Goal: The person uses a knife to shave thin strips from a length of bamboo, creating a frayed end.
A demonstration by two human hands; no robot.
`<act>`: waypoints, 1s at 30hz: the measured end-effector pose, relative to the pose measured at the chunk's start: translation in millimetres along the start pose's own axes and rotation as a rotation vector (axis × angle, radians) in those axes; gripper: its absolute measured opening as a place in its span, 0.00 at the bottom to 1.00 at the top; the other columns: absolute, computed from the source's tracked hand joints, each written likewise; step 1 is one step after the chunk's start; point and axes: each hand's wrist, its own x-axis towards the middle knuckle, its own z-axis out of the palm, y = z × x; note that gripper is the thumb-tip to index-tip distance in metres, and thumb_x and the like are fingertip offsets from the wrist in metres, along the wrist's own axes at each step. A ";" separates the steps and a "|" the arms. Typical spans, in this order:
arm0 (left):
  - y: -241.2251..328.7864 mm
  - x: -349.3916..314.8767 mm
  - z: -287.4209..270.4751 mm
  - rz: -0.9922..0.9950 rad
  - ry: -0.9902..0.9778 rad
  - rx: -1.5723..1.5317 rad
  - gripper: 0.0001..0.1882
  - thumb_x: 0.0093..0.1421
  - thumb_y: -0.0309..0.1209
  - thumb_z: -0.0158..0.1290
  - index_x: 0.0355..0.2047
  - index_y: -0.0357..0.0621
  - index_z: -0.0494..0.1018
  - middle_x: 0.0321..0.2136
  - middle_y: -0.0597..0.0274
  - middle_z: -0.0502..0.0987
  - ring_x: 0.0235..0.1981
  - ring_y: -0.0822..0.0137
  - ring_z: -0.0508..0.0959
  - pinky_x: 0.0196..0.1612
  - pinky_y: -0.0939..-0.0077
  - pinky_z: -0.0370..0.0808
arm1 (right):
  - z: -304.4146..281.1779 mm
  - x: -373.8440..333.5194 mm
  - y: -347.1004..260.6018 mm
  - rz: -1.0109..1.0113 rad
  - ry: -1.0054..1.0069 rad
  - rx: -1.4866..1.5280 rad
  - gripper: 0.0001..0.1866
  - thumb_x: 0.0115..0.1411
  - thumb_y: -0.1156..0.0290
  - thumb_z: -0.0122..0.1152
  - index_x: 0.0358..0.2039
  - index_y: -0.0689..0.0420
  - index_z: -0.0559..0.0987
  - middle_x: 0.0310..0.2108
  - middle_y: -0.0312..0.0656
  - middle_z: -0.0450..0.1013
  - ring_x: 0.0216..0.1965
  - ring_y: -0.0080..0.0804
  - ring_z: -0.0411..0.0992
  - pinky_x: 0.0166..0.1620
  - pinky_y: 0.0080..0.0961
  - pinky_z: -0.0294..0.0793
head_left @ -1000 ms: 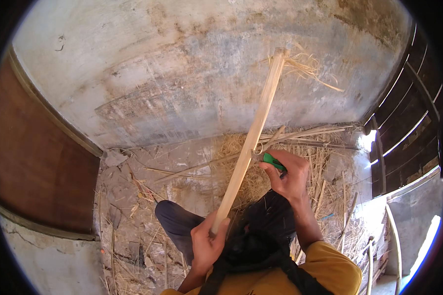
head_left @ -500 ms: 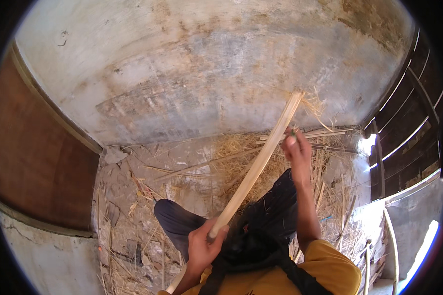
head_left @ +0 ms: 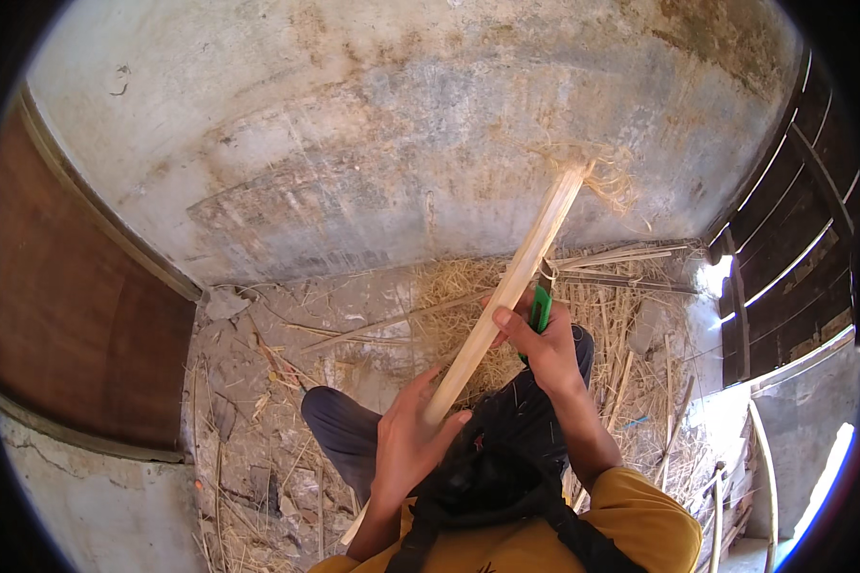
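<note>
A long pale strip of split wood or bamboo [head_left: 513, 282] slants from my lap up and away to the right, with frizzy shavings [head_left: 613, 181] clinging to its far end. Its near end rests between the thumb and fingers of my left hand [head_left: 406, 444], which curves loosely round it. My right hand [head_left: 547, 355] grips a green-handled knife, looking like a utility cutter [head_left: 541, 308], beside the strip's middle. The dark blade points away from me, close along the strip's right side. My right thumb lies against the strip, and some fingers are hidden behind it.
Straw-like shavings [head_left: 454, 286] and thin sticks [head_left: 621, 256] litter the floor between and beyond my knees. A stained plaster wall [head_left: 354, 172] rises ahead. At left is a brown panel [head_left: 86, 286]; at right, dark slatted boards [head_left: 793, 258] and leaning poles [head_left: 763, 458].
My right hand has come down and nearer along the strip, the green knife now showing plainly. My left hand has loosened, its fingers straighter. The strip has turned slightly.
</note>
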 end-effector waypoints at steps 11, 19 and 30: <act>17.8 8.7 -0.4 -0.026 -0.120 -0.110 0.25 0.72 0.29 0.58 0.67 0.37 0.72 0.46 0.37 0.82 0.44 0.43 0.84 0.50 0.61 0.78 | -14.1 -11.7 2.1 -0.285 -0.042 -0.028 0.17 0.70 0.60 0.69 0.46 0.63 0.79 0.34 0.39 0.79 0.33 0.28 0.78 0.35 0.32 0.75; 31.5 9.2 -9.2 -0.077 -0.137 -0.164 0.23 0.76 0.30 0.49 0.69 0.36 0.69 0.46 0.34 0.81 0.43 0.46 0.83 0.52 0.62 0.77 | -23.8 -17.3 1.8 -0.591 -0.226 -0.665 0.18 0.60 0.57 0.78 0.42 0.56 0.85 0.29 0.42 0.79 0.27 0.42 0.79 0.29 0.33 0.75; 50.4 4.6 -13.3 -0.216 -0.160 -0.008 0.18 0.76 0.30 0.46 0.62 0.38 0.71 0.35 0.35 0.79 0.36 0.35 0.81 0.42 0.52 0.76 | -14.3 -22.9 -12.8 -0.659 -0.126 -0.888 0.18 0.55 0.56 0.81 0.38 0.56 0.87 0.26 0.38 0.80 0.23 0.39 0.79 0.28 0.30 0.74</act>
